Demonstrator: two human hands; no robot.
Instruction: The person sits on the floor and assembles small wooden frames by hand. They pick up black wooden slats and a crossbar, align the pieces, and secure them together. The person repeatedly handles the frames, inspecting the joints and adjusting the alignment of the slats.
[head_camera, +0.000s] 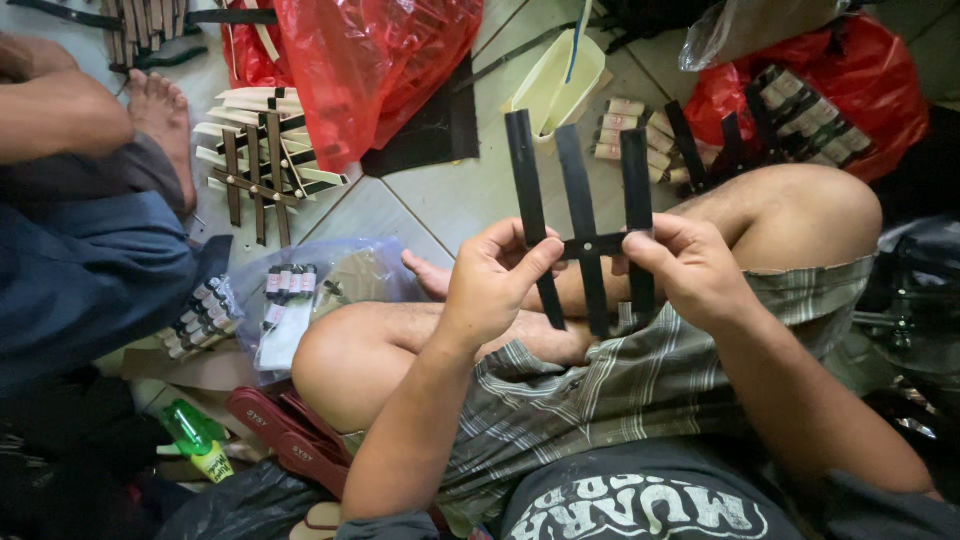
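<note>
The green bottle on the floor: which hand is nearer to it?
Left. The left hand holds the black strip frame on the green bottle's side; the right hand grips its far side.

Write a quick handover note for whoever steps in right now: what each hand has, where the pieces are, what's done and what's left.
Left hand: pinches the left strip of the black strip frame.
Right hand: grips its right side at the crossbar.
Frame: three upright strips on one crossbar, held above the lap.
Done: similar light-coloured frames lie on the tiled floor.
Left: only one crossbar shows on the held frame; the floor frames show more.
</note>
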